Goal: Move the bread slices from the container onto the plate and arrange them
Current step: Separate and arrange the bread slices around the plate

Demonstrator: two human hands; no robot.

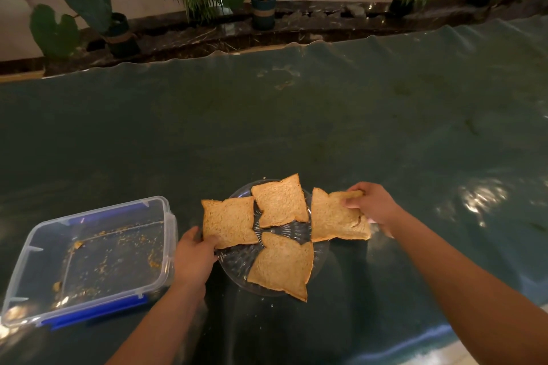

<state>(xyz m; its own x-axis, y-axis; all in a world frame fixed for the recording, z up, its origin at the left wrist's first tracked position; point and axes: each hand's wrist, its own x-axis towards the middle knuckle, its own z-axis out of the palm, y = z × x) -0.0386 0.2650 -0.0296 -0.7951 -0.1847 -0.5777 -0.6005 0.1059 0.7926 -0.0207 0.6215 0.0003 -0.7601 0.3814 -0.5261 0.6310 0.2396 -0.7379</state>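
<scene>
While four slices lay on the plate, your left hand pinched the left slice and your right hand gripped the right slice.

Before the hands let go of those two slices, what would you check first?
1. Container emptied of slices: ok, only crumbs left.
2. Four slices on the glass plate: ok.
3. Right slice fully on the plate: not ok, it overhangs the rim, right hand pinching its far corner.
4. Left slice settled: cannot tell, left hand grips its near corner.
5. Far slice and near slice lying flat: ok.
</scene>
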